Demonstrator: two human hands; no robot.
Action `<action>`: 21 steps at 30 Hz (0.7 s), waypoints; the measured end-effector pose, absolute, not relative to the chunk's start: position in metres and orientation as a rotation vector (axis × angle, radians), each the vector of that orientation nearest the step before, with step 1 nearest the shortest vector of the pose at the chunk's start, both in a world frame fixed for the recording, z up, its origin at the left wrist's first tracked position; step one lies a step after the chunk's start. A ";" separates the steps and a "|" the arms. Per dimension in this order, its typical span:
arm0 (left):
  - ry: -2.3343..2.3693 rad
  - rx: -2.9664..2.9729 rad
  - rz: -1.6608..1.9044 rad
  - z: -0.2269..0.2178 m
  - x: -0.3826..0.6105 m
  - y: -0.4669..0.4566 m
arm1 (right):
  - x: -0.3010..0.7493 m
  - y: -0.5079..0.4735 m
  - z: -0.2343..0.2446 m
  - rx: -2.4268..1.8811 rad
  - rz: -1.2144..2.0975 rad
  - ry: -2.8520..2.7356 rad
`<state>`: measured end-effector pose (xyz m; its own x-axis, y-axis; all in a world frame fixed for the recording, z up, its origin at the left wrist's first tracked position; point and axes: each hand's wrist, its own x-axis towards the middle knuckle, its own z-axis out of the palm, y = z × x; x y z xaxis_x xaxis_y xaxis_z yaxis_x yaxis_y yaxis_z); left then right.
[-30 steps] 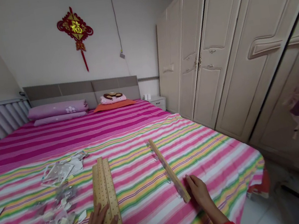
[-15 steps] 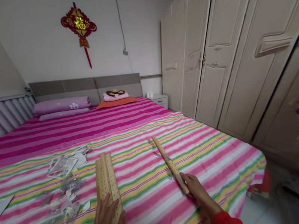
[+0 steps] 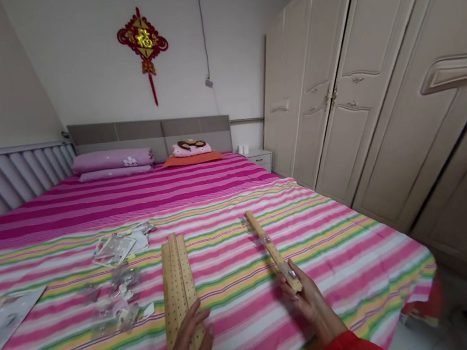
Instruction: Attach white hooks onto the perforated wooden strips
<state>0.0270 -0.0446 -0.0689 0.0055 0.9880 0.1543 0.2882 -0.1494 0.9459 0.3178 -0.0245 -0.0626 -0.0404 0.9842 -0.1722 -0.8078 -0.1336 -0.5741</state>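
My right hand (image 3: 306, 299) grips the near end of a wooden strip (image 3: 271, 246), its fingers curled under it. Small clear-backed metal hooks (image 3: 291, 273) are fixed along that strip, which points away from me. On the left, several perforated wooden strips (image 3: 176, 273) lie side by side, lengthwise from me. Over their near end is my left hand (image 3: 192, 344), fingers stretched out and apart; whether its palm touches the wood is hidden.
Left of the loose strips lie small clear pieces with metal hooks (image 3: 118, 302), plastic packets (image 3: 123, 246) and a flat packet (image 3: 8, 320). A striped sheet (image 3: 242, 339) covers the bed. A wardrobe (image 3: 340, 122) stands along the right.
My right hand has turned its strip so the hooks show more on top, and its fingers now reach beneath. My left hand has shifted towards the strips' near right edge. The view has swung left.
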 end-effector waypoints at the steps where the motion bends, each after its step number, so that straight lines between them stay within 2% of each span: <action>1: 1.321 1.408 1.154 -0.061 0.028 -0.043 | 0.307 -0.022 -0.058 -0.624 1.586 -0.391; 5: 1.087 1.076 1.124 -0.034 0.031 -0.023 | 0.242 -0.008 -0.042 -0.697 1.566 -0.432; 10: 1.177 0.973 1.320 -0.019 0.020 0.031 | 0.147 0.003 -0.036 -0.776 1.641 -0.636; 14: 1.230 1.002 1.556 -0.023 -0.013 0.074 | 0.096 0.010 -0.036 -0.750 1.678 -0.832; 18: 1.226 0.890 1.613 -0.034 -0.058 0.088 | 0.071 0.030 -0.035 -0.736 1.618 -1.003; 21: 1.334 1.046 1.661 -0.041 -0.079 0.078 | 0.058 0.045 -0.036 -0.780 1.521 -1.131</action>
<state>-0.0795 0.0776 -0.0414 -0.3850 0.9124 0.1391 -0.0608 -0.1755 0.9826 0.0582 0.0450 -0.0362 -0.2491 0.9654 0.0771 -0.3521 -0.0161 -0.9358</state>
